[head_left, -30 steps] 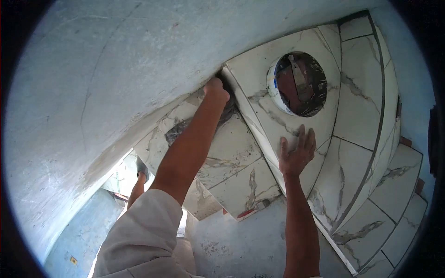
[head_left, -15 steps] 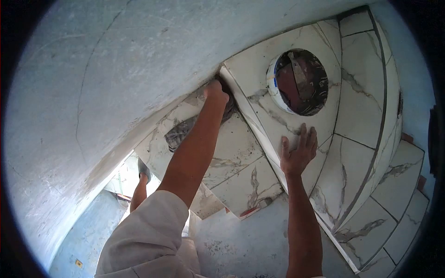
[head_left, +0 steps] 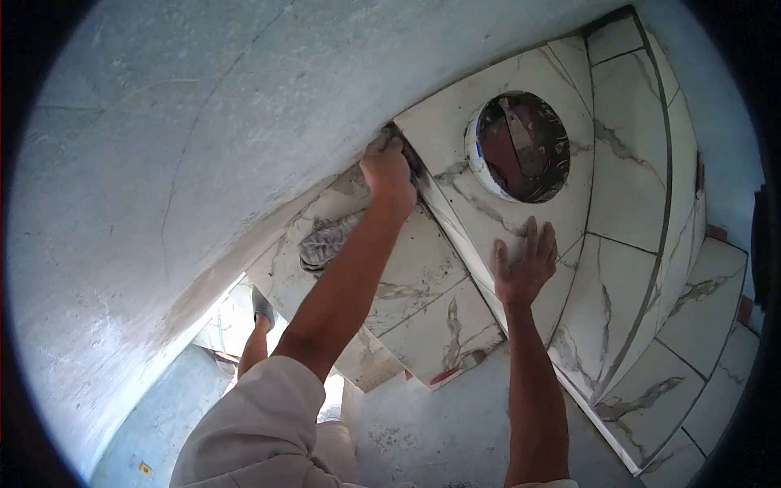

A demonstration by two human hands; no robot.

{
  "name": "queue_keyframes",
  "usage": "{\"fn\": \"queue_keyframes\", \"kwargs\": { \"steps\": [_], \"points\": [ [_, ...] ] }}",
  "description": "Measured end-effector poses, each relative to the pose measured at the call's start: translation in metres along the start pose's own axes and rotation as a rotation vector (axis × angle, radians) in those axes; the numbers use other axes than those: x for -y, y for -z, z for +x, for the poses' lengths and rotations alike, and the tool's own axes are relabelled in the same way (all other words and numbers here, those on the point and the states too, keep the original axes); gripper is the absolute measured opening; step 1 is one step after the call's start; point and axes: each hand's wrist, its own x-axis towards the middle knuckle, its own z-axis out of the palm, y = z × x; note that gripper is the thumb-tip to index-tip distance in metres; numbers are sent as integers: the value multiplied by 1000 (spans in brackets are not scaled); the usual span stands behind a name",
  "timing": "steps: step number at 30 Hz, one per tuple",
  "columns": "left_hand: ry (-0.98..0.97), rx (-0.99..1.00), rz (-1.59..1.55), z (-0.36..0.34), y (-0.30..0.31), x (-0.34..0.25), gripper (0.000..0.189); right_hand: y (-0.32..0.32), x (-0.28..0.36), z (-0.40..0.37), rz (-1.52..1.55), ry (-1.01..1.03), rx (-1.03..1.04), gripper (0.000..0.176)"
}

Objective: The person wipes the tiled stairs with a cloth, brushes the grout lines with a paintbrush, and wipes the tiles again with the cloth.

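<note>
My left hand is closed on a grey cloth and presses into the joint where the plastered wall meets the marble-pattern tiles. The cloth trails down from the hand over a lower tile. My right hand lies flat with fingers spread on a raised tile slab, holding nothing. That slab has a round hole with a white rim and dark rubble inside, just above my right hand.
More marble tiles with grey grout lines run along the right. Bare concrete floor lies below the tile edge, with a small red-tipped object at that edge. My foot in a grey shoe stands lower left.
My left hand has turned and slid slightly down along the wall joint, and the cloth now shows lighter and bunched below it. My right hand stays flat on the slab.
</note>
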Motion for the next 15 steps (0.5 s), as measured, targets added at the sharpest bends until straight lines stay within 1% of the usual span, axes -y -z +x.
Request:
{"fn": "queue_keyframes", "kwargs": {
  "steps": [1,3,4,6,7,9,12,14,15],
  "points": [
    [4,-3,3,-11,1,4,38,1,0,-2,-1,-2,5,75],
    [-679,-137,688,-21,1,10,23,2,2,1,-10,-14,21,75],
    [-675,-141,688,-18,6,17,23,2,3,0,-12,-11,26,75],
    [-865,-157,683,-7,8,28,25,1,2,1,-3,-14,18,74],
    [-861,-157,680,-2,6,31,25,1,2,3,-8,-14,19,74],
    [-984,-217,644,-1,2,37,26,1,0,3,59,21,-8,73],
    [-907,-201,713,-28,6,43,27,3,3,1,-9,0,22,73],
    [-809,-22,723,-63,23,80,27,0,0,0,12,10,7,73],
    [-816,-22,718,-67,21,86,27,-1,0,1,30,21,-6,74]
  ]
}}
